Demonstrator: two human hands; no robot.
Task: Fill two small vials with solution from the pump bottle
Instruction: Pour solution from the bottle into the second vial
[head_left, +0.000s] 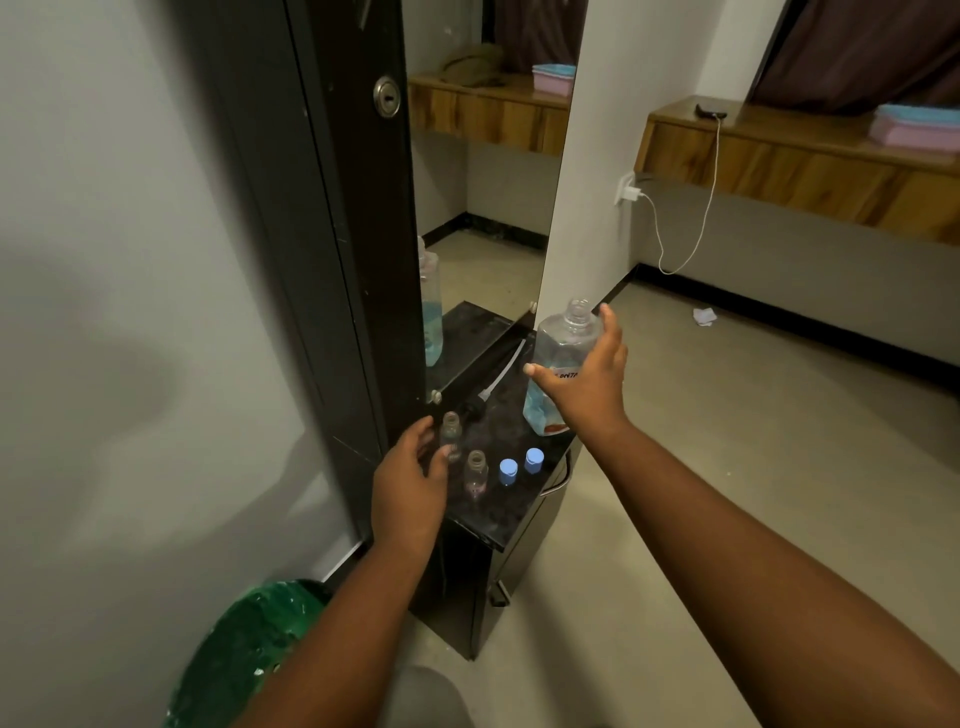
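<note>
In the head view, the right hand (584, 382) gripped the pump bottle (558, 364) with the fingers wrapped round its far side and the thumb across the near face; the bottle was held just above the dark countertop (498, 525), near its far right edge. The bottle's long axis stood close to upright, tilted slightly, with the open neck pointing up and away from the fingers; blue solution sat in the lower part. The pump head with its dip tube (491, 387) lay flat on the countertop, to the left of the right hand's fingers, its long axis running diagonally. The left hand (410, 480) had its fingers spread and loosely curved round the first vial (451, 428), apparently touching it, though a firm grip could not be confirmed. That vial stood upright, mouth up. The second vial (476, 473), also upright and open, stood just right of the left thumb. Two blue caps (521, 466) rested further right, between the two hands. Judged from this layout, the left hand was nearer both vials, and the pour required the bottle neck to tip left and down toward the vial mouth.
</note>
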